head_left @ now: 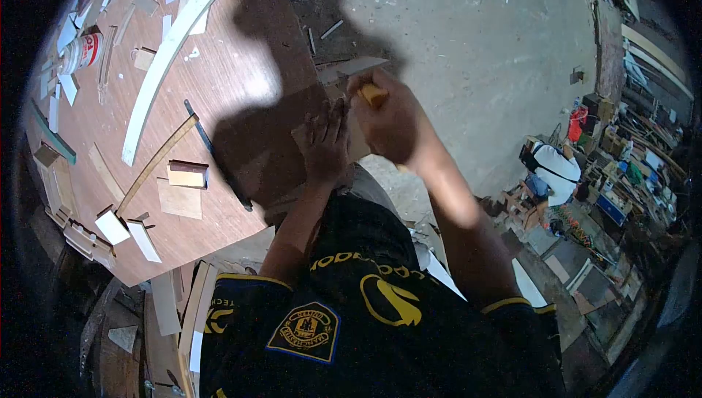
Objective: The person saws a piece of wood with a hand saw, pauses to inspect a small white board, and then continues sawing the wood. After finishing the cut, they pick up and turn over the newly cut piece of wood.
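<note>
- This is a woodwork shop — a place where people cut and build with wood.
- A big brown board (pixel 219 84) lies flat, with small wood offcuts (pixel 186 175) and a long white strip (pixel 164 54) on it.
- The floor (pixel 475 47) is bare grey concrete.
- Piles of tools and boxes (pixel 621 171) crowd one side — very messy.
</note>
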Available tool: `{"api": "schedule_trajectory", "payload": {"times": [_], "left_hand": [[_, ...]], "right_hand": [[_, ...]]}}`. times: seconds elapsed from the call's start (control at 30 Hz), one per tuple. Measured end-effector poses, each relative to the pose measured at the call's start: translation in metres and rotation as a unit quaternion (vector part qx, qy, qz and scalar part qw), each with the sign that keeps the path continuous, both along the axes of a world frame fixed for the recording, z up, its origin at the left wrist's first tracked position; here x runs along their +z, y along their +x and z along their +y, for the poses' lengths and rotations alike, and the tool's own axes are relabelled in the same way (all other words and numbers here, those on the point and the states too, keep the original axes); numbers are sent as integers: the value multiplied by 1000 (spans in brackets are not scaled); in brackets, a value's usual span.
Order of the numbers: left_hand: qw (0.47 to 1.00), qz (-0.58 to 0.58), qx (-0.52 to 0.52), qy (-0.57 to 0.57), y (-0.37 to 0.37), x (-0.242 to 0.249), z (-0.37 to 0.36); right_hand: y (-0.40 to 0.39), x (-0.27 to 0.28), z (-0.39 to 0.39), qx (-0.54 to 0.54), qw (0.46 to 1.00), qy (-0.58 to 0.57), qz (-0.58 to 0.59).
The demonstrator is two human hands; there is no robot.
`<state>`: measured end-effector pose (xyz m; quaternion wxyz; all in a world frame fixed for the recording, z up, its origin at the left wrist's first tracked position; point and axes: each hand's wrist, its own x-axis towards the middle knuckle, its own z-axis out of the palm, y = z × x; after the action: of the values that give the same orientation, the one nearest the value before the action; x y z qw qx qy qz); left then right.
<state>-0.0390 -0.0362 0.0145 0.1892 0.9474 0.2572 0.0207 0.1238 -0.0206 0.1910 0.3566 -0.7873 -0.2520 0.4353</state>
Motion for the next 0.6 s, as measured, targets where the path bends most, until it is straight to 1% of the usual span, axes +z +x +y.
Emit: {"api": "schedule_trajectory", "payload": {"times": [0.03,0.07,0.1,0.13,0.17,0.2,0.23,0.27,0.3,0.37,0.4,0.43,0.5,0.53,0.6], "left_hand": [[1000,-11,4,-20,-1,-2,-1],[1000,-10,4,-20,-1,-4,-2],[999,-47,15,-7,-1,-7,-2],[996,-87,25,8,0,-9,-3],[996,-87,24,8,-2,-9,-6],[997,-72,21,-6,-1,-6,-3],[998,-57,18,-20,1,-4,1],[998,-57,20,-18,2,-2,3],[997,-61,32,-38,3,1,4],[995,-64,42,-62,3,0,-2],[999,-43,23,-13,2,-3,-3],[999,-23,4,40,0,-7,-2],[999,-30,7,35,0,-9,-2],[999,-41,11,28,1,-7,-1],[999,-47,9,6,3,0,0]], "right_hand": [[-8,3,-7,-7,998,36,-60],[-11,0,-16,-17,997,43,-53],[-10,4,-18,-18,998,43,-53],[-6,10,-19,-162,977,29,136],[-3,15,-22,-295,900,13,320],[4,21,-31,-293,901,17,319],[13,28,-44,-223,943,-40,243],[16,32,-57,-151,970,-101,164],[12,31,-70,-151,970,-102,164],[0,11,-109,-197,976,3,95],[-4,4,-115,-252,953,54,158],[-8,1,-122,-252,952,55,162],[-22,0,-129,-175,982,0,69],[-26,-5,-127,-162,986,23,45],[-21,-7,-120,-155,987,13,42]]}}
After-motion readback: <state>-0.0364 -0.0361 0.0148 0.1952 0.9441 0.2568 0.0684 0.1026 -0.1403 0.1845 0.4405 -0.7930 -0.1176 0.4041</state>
